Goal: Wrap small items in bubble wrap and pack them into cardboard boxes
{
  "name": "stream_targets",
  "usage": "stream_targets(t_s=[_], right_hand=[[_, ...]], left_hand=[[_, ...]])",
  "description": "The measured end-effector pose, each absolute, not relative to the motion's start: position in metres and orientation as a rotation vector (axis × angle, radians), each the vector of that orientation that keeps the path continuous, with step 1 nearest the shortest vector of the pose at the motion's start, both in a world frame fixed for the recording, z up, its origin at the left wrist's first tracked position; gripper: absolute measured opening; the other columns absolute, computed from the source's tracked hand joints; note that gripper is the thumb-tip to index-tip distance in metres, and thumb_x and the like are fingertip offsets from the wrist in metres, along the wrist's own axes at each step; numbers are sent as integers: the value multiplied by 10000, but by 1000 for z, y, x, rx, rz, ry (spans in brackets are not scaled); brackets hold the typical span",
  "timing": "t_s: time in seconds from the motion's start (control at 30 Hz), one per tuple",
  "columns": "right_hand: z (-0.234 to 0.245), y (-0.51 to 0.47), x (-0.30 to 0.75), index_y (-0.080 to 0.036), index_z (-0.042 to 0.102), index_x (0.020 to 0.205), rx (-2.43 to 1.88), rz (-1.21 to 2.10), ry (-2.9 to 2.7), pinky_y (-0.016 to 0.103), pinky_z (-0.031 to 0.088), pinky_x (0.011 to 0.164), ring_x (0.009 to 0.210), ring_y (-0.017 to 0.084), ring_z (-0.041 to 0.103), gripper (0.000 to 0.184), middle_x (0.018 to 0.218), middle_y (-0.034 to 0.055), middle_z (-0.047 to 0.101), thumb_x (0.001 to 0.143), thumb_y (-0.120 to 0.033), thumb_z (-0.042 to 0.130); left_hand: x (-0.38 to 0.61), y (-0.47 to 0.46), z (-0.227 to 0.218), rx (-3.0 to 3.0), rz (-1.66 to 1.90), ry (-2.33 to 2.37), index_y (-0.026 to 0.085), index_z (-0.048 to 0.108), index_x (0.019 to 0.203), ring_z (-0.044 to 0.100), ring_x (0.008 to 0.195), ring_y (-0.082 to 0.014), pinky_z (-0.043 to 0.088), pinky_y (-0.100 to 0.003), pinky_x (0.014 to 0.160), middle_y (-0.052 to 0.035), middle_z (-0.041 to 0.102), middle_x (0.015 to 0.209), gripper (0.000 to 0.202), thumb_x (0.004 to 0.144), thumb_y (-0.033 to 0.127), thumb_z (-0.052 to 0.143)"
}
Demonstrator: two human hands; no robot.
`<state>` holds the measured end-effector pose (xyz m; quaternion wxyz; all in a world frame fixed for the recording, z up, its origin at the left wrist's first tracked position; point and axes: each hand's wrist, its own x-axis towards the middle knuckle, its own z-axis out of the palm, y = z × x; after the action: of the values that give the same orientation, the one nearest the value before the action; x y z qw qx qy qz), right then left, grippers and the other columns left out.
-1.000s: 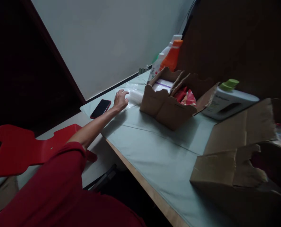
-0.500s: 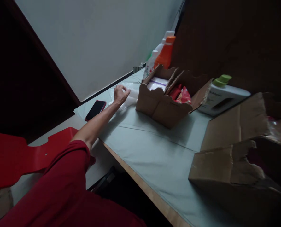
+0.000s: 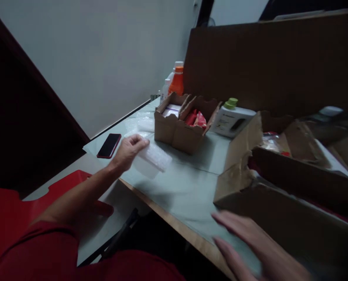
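My left hand pinches a piece of clear bubble wrap between thumb and fingers, holding it over the pale cloth-covered table. More clear plastic wrap lies behind it, beside the small cardboard box. At the lower right, my right hand is blurred, with thumb and fingers apart and nothing in it. It hovers above the table's front edge, in front of the large cardboard box.
A phone lies left of my left hand. A small divided cardboard box holds packets. Behind stand an orange bottle and a white jug with a green cap. A red chair is at the left.
My left hand has come back toward me, lifting the bubble wrap from beside the small box. My right hand has entered at the lower right. The view has swung right.
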<state>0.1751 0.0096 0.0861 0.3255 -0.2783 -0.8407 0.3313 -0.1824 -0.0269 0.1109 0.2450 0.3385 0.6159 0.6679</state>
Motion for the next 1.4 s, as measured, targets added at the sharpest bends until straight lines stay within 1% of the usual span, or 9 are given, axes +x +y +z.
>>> stream_targets(t_s=[0.13, 0.27, 0.43, 0.53, 0.63, 0.8, 0.9, 1.03, 1.4], right_hand=[[72, 3, 135, -295, 469, 1490, -602, 445, -2427, 577, 494, 995, 1281, 382, 558, 645, 1477, 124, 537, 877, -290, 670], [45, 5, 142, -245, 469, 1475, -850, 602, -2415, 466, 521, 997, 1210, 299, 632, 582, 1374, 114, 633, 902, -199, 555], [30, 2, 188, -198, 525, 1389, -1298, 1034, -1891, 352, 591, 826, 1030, 266, 704, 567, 1269, 118, 685, 895, -469, 594], [21, 2, 223, -142, 455, 1426, -1442, 1231, -1669, 318, 584, 638, 734, 220, 712, 696, 977, 99, 749, 887, -570, 558], [17, -2, 259, -127, 544, 1332, -1587, 992, -1658, 305, 562, 628, 639, 196, 678, 618, 763, 49, 723, 883, -551, 571], [37, -22, 258, -203, 705, 1041, -1312, 435, -1991, 334, 555, 776, 835, 202, 698, 189, 925, 73, 751, 949, -299, 571], [41, -27, 220, -216, 697, 1049, -1003, 324, -2283, 392, 516, 886, 1040, 240, 658, 170, 1097, 89, 734, 952, -188, 560], [26, -13, 191, -195, 675, 1118, -1130, 129, -2535, 464, 468, 915, 1193, 335, 562, 217, 1346, 143, 629, 915, -269, 654], [9, -2, 260, -201, 626, 1070, -1637, 109, -2133, 315, 433, 659, 669, 209, 667, 189, 835, 38, 747, 923, -297, 556]], left_hand=[[-109, -18, 78, 835, 1489, 1473, 176, 550, 647, 429, 562, -85, 325, -209, 533, 47, 527, 623, 482, 576, 560, 831], [-60, -11, 54, 833, 1223, 1265, 163, 607, 801, 453, 569, -86, 344, -217, 556, 44, 541, 666, 523, 634, 618, 802], [-33, -14, 29, 890, 1010, 1201, 165, 541, 1288, 555, 708, -137, 395, -245, 642, 21, 593, 806, 797, 597, 402, 859], [-29, -15, 18, 953, 902, 1231, 161, 595, 1228, 497, 623, -117, 343, -238, 584, 53, 528, 706, 656, 626, 331, 794], [-32, -13, 15, 998, 873, 1245, 169, 625, 1173, 490, 619, -114, 342, -237, 585, 52, 533, 703, 554, 653, 313, 753], [-36, -10, 20, 942, 807, 1246, 139, 627, 1120, 539, 694, -132, 386, -236, 618, 9, 612, 802, 534, 645, 332, 776], [-36, -12, 24, 929, 802, 1225, 143, 625, 1105, 566, 739, -145, 416, -246, 655, -20, 651, 888, 524, 647, 346, 779], [-37, -14, 29, 908, 773, 1203, 151, 631, 1053, 568, 728, -143, 435, -247, 653, -20, 653, 890, 457, 643, 314, 748], [-49, -13, 42, 1005, 616, 1278, 162, 607, 1101, 557, 657, -140, 422, -245, 591, 1, 629, 839, 501, 662, 387, 695]])
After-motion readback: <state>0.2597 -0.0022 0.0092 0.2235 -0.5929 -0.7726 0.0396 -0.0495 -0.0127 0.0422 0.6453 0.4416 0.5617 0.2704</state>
